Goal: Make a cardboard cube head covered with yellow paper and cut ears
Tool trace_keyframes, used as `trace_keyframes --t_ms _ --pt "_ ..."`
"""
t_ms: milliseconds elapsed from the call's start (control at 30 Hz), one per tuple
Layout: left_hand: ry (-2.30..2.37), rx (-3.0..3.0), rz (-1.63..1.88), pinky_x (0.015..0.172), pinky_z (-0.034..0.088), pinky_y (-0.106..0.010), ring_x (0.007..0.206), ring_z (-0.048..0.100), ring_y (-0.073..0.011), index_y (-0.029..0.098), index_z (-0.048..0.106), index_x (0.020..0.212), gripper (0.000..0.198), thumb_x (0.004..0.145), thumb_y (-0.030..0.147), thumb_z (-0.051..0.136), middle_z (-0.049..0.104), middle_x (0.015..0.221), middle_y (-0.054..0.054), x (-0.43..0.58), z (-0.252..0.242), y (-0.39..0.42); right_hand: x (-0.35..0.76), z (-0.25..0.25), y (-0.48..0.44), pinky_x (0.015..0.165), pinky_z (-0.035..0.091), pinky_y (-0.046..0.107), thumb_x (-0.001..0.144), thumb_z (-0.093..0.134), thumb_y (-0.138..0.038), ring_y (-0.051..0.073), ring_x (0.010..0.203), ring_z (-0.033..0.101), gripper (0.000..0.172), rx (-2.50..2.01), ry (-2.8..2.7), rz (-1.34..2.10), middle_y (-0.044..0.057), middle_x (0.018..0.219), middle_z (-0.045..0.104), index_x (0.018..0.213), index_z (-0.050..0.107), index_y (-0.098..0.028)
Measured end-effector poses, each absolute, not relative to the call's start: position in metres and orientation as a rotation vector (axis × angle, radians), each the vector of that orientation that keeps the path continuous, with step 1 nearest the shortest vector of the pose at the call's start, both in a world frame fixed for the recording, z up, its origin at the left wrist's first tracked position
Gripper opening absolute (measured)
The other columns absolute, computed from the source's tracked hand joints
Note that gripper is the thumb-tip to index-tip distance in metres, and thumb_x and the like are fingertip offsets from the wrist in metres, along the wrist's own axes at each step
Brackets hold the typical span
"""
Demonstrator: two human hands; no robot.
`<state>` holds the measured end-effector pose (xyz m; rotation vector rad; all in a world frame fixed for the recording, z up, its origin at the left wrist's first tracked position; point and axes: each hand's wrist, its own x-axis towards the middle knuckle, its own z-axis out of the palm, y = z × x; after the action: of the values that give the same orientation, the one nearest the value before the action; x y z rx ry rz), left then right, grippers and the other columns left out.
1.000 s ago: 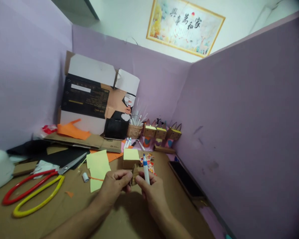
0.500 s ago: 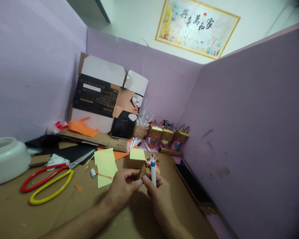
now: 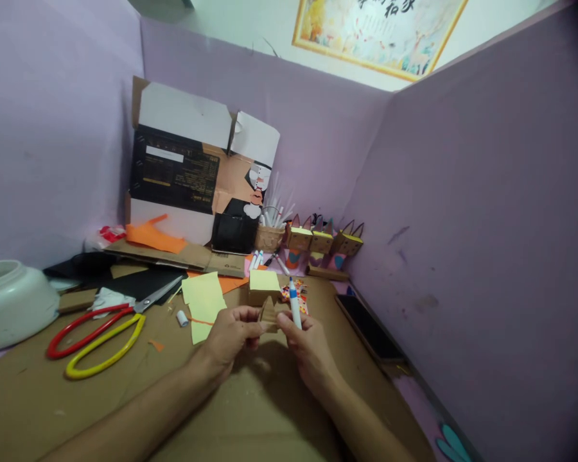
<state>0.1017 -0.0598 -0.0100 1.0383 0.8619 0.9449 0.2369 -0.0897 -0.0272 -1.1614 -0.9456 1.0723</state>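
A wide white jar (image 3: pixel 19 311), contents hidden, stands at the left; a smaller tan basket (image 3: pixel 270 239) at the back holds white pens (image 3: pixel 275 217) and thin pale sticks (image 3: pixel 283 194). Before a yellow-topped box (image 3: pixel 264 281), the right hand (image 3: pixel 311 346) holds a blue-and-white marker (image 3: pixel 295 307); it and the left hand (image 3: pixel 228 339), fingers nearly closed, pinch a small cardboard piece (image 3: pixel 268 312) between them.

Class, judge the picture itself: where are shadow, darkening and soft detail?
Head view: soft shadow on the cardboard surface below left hand and right hand; head view: upper right corner nearly black; head view: small print on the flattened box unreadable.
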Motion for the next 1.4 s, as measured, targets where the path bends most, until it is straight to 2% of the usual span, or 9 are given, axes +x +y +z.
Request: trace_keyframes --t_ms 100,167,367,500,667,933,1133,1267,1400 --pt "0.844 1.125 0.933 0.043 0.028 -0.02 0.042 0.037 -0.005 0.008 0.068 0.077 0.029 0.053 0.023 0.072 0.057 0.056 0.0 0.102 -0.011 -0.06 0.237 -0.03 -0.09 0.045 0.026 0.021 0.059 0.074 -0.033 0.007 0.045 0.036 0.024 -1.199 -1.006 1.015 -0.004 0.053 0.052 0.07 0.066 -0.013" --pt "0.842 1.158 0.93 0.043 0.027 -0.02 0.042 0.037 -0.005 0.009 0.068 0.074 0.028 0.053 0.026 0.073 0.055 0.053 0.001 0.102 -0.012 -0.061 0.236 -0.03 -0.09 0.047 0.027 0.021 0.057 0.074 -0.031 0.008 0.047 0.038 0.022 -1.22 -0.99 1.006 -0.004 0.053 0.052 0.067 0.064 -0.014" --pt "0.991 1.126 1.02 0.042 0.029 -0.02 0.039 0.04 -0.0073 0.012 0.063 0.064 0.024 0.056 0.034 0.069 0.048 0.042 0.004 0.099 -0.012 -0.055 0.239 -0.029 -0.086 0.042 0.02 0.021 0.059 0.072 -0.034 0.005 0.041 0.024 0.023 -1.229 -0.921 1.011 -0.007 0.048 0.042 0.065 0.062 -0.014" --pt "1.086 1.073 1.107 0.038 0.028 -0.019 0.038 0.038 -0.0069 0.012 0.061 0.066 0.028 0.052 0.034 0.07 0.045 0.04 0.006 0.091 -0.007 -0.05 0.243 -0.029 -0.084 0.041 0.018 0.022 0.059 0.072 -0.036 0.005 0.041 0.023 0.027 -1.26 -0.933 0.962 -0.006 0.049 0.044 0.071 0.065 -0.012" --pt "1.054 1.135 1.087 0.038 0.029 -0.019 0.036 0.037 -0.0062 0.011 0.061 0.067 0.03 0.05 0.034 0.069 0.047 0.039 0.006 0.091 -0.004 -0.056 0.238 -0.029 -0.086 0.041 0.017 0.022 0.058 0.071 -0.036 0.005 0.04 0.022 0.029 -1.29 -0.937 0.956 -0.008 0.045 0.039 0.072 0.066 -0.011" --pt "1.061 1.283 1.085 0.034 0.027 -0.017 0.035 0.035 -0.0051 0.015 0.051 0.055 0.024 0.055 0.033 0.066 0.043 0.039 0.008 0.097 -0.012 -0.06 0.231 -0.035 -0.091 0.04 0.014 0.021 0.064 0.067 -0.041 0.005 0.04 0.018 0.028 -1.208 -1.007 1.042 -0.01 0.042 0.029 0.065 0.062 -0.014" --pt "1.036 1.213 1.058 0.032 0.034 -0.019 0.038 0.044 -0.0086 0.015 0.053 0.076 0.031 0.057 0.037 0.064 0.05 0.047 0.007 0.101 -0.011 -0.064 0.231 -0.036 -0.091 0.04 0.016 0.021 0.066 0.066 -0.039 0.005 0.04 0.019 0.026 -1.21 -1.017 1.008 -0.01 0.044 0.031 0.07 0.063 -0.014" --pt "1.037 1.248 1.03 0.034 0.036 -0.019 0.036 0.043 -0.0086 0.013 0.055 0.072 0.029 0.058 0.038 0.06 0.048 0.041 0.006 0.103 -0.012 -0.065 0.23 -0.037 -0.091 0.04 0.017 0.02 0.066 0.066 -0.037 0.005 0.04 0.021 0.026 -1.211 -1.012 1.03 -0.009 0.046 0.034 0.073 0.064 -0.013" --pt "1.046 1.258 1.042 0.035 0.036 -0.019 0.036 0.043 -0.0082 0.014 0.054 0.068 0.026 0.058 0.037 0.059 0.048 0.041 0.006 0.103 -0.012 -0.063 0.23 -0.034 -0.091 0.043 0.025 0.021 0.064 0.069 -0.036 0.007 0.043 0.033 0.027 -1.237 -1.036 0.971 -0.005 0.051 0.049 0.078 0.069 -0.013"
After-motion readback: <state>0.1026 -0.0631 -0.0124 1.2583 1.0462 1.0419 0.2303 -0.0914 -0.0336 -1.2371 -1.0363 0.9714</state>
